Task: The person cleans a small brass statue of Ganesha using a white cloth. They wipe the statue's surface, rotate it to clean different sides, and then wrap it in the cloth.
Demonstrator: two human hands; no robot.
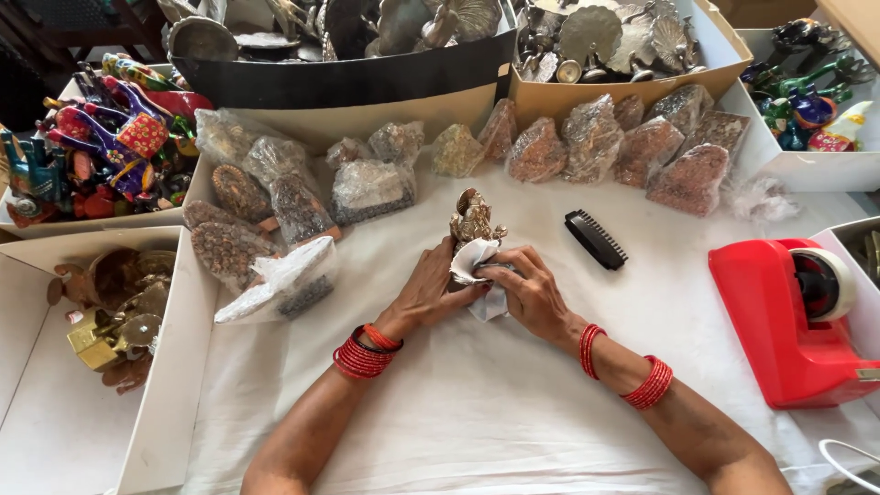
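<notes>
A small brass-coloured metal figurine (473, 218) stands at the middle of the white cloth (477, 403). My left hand (429, 291) grips its lower part from the left. My right hand (530, 293) presses a crumpled white tissue (473, 263) against the figurine's base from the right. Both wrists wear red bangles. The bottom of the figurine is hidden by the tissue and my fingers.
A black brush (596, 239) lies just right of the hands; a red tape dispenser (796, 316) sits at the right edge. Plastic-wrapped figurines (275, 234) crowd the left and back. Boxes of painted (101, 137) and brass pieces (119, 316) stand at the left, metal items (605, 41) behind.
</notes>
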